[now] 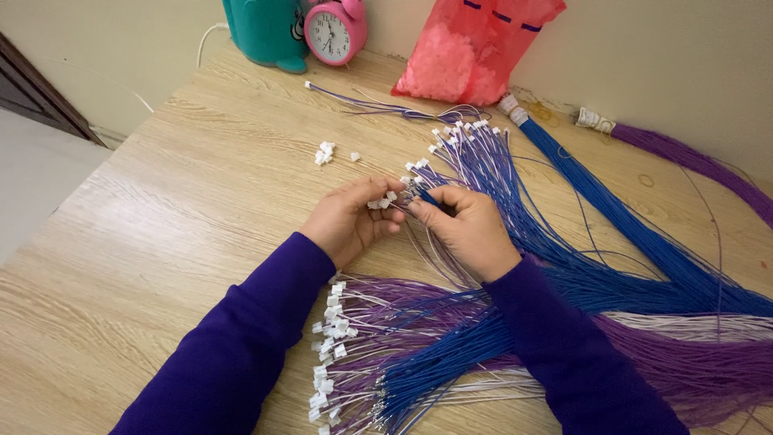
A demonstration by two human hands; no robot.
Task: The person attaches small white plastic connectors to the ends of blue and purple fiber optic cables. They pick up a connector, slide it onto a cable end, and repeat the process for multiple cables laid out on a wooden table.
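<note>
left hand [350, 219] curled, pinching small white connectors [382, 201] at fingertips | right hand [465, 228] pinching blue wire [427, 196] end just beside connectors | hands over wooden table [161, 225] centre | loose connectors [325, 152] near, blue-purple wire bundle [451, 338] below wrists

a pink alarm clock [334, 32] stands at the far edge of the wooden bench [161, 242] — just left of it a teal container [266, 31], to its right a pink plastic bag [475, 48] of small pieces.
</note>
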